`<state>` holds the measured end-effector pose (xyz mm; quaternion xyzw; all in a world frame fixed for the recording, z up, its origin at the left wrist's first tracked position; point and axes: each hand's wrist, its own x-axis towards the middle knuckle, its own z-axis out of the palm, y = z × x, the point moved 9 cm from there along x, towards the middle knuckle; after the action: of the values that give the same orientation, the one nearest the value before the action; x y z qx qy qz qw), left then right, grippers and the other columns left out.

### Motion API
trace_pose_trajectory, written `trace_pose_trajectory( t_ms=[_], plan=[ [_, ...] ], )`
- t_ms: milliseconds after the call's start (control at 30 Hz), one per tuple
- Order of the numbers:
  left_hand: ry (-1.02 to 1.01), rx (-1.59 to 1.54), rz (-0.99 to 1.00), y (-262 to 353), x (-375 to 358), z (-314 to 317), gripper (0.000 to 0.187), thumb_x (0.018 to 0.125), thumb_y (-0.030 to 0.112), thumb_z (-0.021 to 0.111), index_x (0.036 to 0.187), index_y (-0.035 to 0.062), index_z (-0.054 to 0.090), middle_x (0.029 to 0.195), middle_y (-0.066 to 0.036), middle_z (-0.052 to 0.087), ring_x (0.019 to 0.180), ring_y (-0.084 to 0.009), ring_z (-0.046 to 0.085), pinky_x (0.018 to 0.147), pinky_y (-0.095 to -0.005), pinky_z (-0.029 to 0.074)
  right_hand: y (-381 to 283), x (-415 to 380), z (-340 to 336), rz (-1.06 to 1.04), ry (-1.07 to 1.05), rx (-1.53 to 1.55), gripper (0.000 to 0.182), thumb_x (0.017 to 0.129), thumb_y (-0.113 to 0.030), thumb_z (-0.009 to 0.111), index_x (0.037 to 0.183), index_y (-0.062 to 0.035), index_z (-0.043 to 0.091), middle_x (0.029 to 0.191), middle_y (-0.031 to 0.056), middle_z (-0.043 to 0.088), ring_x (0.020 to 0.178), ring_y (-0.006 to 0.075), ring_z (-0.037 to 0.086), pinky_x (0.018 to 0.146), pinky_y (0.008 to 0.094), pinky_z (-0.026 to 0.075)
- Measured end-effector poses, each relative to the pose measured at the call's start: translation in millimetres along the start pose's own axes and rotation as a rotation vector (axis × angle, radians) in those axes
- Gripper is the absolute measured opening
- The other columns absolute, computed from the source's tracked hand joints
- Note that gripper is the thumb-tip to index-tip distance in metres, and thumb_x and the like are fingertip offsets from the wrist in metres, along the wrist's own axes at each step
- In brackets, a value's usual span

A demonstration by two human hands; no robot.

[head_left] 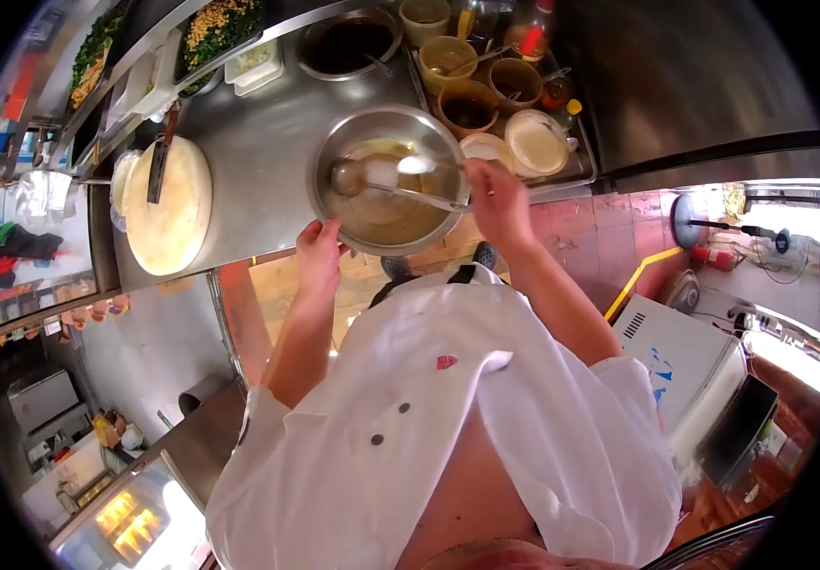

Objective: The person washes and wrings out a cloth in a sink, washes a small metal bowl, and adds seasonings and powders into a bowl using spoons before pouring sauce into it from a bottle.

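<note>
A wide metal bowl (329,142) stands near the front edge of the steel counter, with a pale, cloudy liquid in it. My left hand (320,252) grips the near left part of its rim, thumb over the edge and other fingers partly hidden below. A ladle (429,199) slants across the inside of the bowl, its round head (346,177) at the left in the liquid. My right hand (498,201) is closed around the end of the ladle's handle, at the right side of the rim.
Left on the counter (258,180) lies a round chopping board (182,214) with a cleaver (157,171) on it. Behind the bowl is a basin of dark liquid (348,43). A tray at the right holds several sauce tubs (468,106) and a white-topped container (536,142).
</note>
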<state>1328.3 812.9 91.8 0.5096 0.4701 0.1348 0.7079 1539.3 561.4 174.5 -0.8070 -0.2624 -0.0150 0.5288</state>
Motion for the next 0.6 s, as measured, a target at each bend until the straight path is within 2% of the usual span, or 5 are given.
trace_pose_trajectory(
  t_ms=[100,200,400,467,600],
  plan=[
    [-0.008,-0.018,-0.009,7,-4,6,0.024,0.094,0.019,0.063,0.105,-0.0024,0.065,0.096,-0.007,0.069,0.085,-0.0161,0.065,0.075,-0.0337,0.055,-9,3,1,-0.021,0.012,0.059,0.018,0.097,-0.012,0.059,0.107,-0.0008,0.068,0.091,0.0147,0.069,0.081,0.0239,0.067,0.076,0.0332,0.053],
    [-0.041,-0.046,0.015,2,-2,2,0.025,0.094,0.019,0.063,0.104,-0.0036,0.065,0.097,-0.008,0.069,0.086,-0.0163,0.065,0.077,-0.0346,0.056,40,-6,-36,0.239,0.167,0.232,0.018,0.095,-0.011,0.060,0.107,-0.0008,0.068,0.095,0.0174,0.068,0.085,0.0315,0.066,0.077,0.0338,0.053],
    [0.053,-0.004,0.006,-1,-8,-14,0.023,0.093,0.018,0.065,0.104,-0.0015,0.066,0.098,-0.007,0.069,0.088,-0.0173,0.066,0.079,-0.0354,0.057,132,-24,-58,0.085,0.183,-0.396,0.018,0.095,-0.011,0.056,0.107,-0.0021,0.066,0.098,0.0186,0.067,0.089,0.0360,0.065,0.079,0.0409,0.052],
    [0.044,-0.032,-0.007,-7,-6,-17,0.023,0.092,0.018,0.065,0.105,-0.0004,0.066,0.099,-0.006,0.069,0.090,-0.0172,0.065,0.080,-0.0356,0.056,160,-33,-38,0.169,0.065,-0.376,0.020,0.096,-0.017,0.052,0.105,-0.0053,0.066,0.097,0.0205,0.066,0.091,0.0415,0.063,0.080,0.0467,0.051],
    [0.010,-0.048,0.010,-17,2,-25,0.023,0.092,0.019,0.065,0.106,0.0010,0.065,0.103,-0.006,0.068,0.093,-0.0169,0.065,0.080,-0.0357,0.056,192,-40,-20,0.368,0.125,-0.275,0.025,0.096,-0.024,0.055,0.100,-0.0029,0.067,0.093,0.0218,0.068,0.087,0.0429,0.063,0.077,0.0470,0.051]
  ],
)
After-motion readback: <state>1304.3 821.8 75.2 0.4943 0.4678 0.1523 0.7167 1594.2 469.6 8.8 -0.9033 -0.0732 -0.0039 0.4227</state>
